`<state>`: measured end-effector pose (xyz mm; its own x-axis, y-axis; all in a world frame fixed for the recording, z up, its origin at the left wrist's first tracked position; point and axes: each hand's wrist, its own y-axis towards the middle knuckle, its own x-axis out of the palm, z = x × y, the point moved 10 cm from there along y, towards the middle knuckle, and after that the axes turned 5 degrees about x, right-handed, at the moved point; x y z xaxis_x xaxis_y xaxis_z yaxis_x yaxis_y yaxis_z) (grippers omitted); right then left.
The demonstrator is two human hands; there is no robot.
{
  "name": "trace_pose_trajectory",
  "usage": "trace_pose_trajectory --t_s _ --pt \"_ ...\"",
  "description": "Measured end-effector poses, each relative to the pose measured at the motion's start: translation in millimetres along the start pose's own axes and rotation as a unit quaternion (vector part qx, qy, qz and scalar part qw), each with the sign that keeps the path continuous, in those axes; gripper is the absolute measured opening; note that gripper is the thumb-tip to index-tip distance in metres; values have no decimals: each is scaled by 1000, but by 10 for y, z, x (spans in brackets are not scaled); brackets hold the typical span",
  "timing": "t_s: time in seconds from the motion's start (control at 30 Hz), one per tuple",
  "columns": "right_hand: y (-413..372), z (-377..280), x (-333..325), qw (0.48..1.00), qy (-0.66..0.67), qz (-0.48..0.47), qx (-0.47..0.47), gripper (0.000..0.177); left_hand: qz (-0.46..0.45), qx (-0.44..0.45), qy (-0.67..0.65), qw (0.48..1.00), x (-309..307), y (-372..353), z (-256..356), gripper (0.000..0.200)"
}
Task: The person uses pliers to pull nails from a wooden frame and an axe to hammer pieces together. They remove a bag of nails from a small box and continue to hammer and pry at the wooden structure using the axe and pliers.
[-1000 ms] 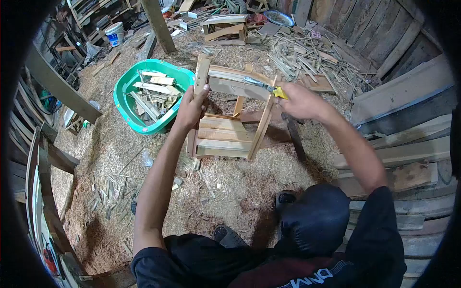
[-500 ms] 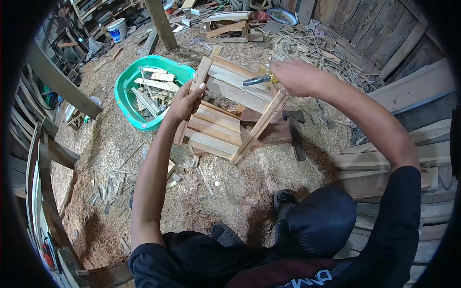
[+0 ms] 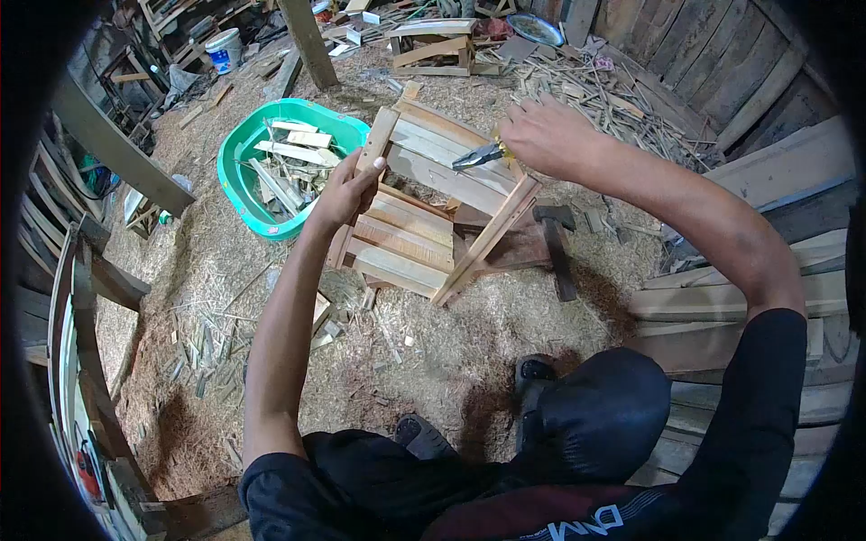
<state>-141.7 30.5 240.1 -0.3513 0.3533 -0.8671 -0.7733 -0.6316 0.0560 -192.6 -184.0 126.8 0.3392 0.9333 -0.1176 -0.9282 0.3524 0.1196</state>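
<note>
Wrapped around the left upright of a slatted wooden frame (image 3: 401,239) is my left hand (image 3: 345,191), with the thumb on the near side. The frame has pale slats in two panels joined by thicker posts, and stands tilted over a low reddish-brown wooden block (image 3: 514,251). My right hand (image 3: 548,135) grips a pair of pliers (image 3: 480,156) with yellow-and-dark handles. Their dark jaws point left, over the upper slats of the frame. A hammer-like tool with a dark head (image 3: 554,216) lies on the block, right of the frame.
A green plastic tub (image 3: 236,209) full of wood offcuts stands left of the frame. Sawdust and scraps cover the floor (image 3: 433,361). A wooden post (image 3: 308,45) rises behind. Stacked boards (image 3: 740,302) line the right side, and a scrap pile (image 3: 622,104) lies at the back right.
The pliers have tipped, jaws lower and handles higher, and my right hand has shifted slightly left and up. My left hand keeps its hold on the frame.
</note>
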Motion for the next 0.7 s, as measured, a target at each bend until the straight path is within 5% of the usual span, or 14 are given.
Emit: trace_pose_trajectory --t_s 0.33,0.53,0.7 --pt "-32 75 495 966 206 -149 51 34 -22 10 18 1000 12 -33 74 39" --pt "-71 69 642 959 212 -187 20 24 -34 40 75 996 102 12 164 41" --pt "-109 97 229 997 65 -46 -24 19 -59 100 162 980 233 74 336 48"
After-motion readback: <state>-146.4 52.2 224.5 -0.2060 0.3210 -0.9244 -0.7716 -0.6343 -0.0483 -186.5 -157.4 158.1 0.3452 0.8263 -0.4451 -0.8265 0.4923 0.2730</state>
